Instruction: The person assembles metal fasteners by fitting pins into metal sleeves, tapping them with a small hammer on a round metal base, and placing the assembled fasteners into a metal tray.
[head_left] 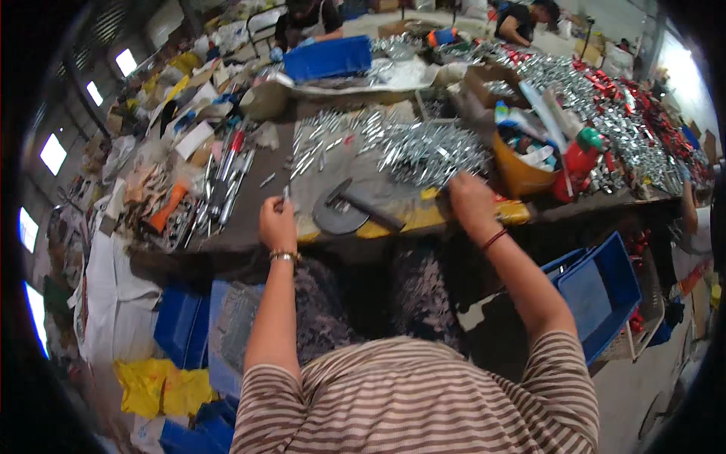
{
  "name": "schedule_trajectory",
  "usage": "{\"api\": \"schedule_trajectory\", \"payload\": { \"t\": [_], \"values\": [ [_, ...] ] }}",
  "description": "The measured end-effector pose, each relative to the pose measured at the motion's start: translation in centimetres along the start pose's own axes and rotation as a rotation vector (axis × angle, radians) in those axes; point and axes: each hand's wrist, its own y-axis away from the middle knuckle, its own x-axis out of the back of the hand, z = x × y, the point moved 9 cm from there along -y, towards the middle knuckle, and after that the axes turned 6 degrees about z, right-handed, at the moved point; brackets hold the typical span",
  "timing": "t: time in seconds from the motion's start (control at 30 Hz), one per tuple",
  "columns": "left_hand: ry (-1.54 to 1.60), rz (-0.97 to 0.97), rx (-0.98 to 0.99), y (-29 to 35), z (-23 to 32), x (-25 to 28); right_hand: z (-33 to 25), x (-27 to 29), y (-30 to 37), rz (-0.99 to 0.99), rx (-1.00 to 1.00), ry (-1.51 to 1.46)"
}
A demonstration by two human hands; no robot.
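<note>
Looking down on the dark counter (243, 225), we find both bare hands at work above its near edge. We see the left hand (278, 223) raised left of the middle, its fingers pinching a slim silver-coloured metal piece (286, 193) that points away from the wearer. We place the right hand (473, 204) at the near right margin of a heap of short, shiny silver metal pins (435, 155); its fingers bend downward, and we cannot tell whether they grip anything.

Between the hands we note a hammer with a dark handle (374, 210), its head lying over a flat, round grey metal disc (339, 219). Beyond these, more pins lie scattered on a worn greyish sheet (325, 175), to the left of the heap. To the right of the heap we observe a rounded yellow container (522, 172) filled with mixed articles and, just beside it, a red bottle with a green cap (581, 165). On the left we distinguish an orange-handled tool (170, 206) among long metal tools (227, 181). Farther back, we see a rectangular blue plastic bin (329, 58).
</note>
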Motion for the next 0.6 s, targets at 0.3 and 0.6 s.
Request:
{"api": "schedule_trajectory", "payload": {
  "t": [0.3, 0.6],
  "values": [
    [-0.195, 0.072, -0.046, 0.4, 1.8, 0.6, 0.2, 2.9, 0.8, 0.2, -0.1, -0.217],
    [-0.137, 0.106, -0.038, 0.9, 1.8, 0.8, 1.6, 2.2, 1.0, 0.226, -0.162, -0.303]
  ]
}}
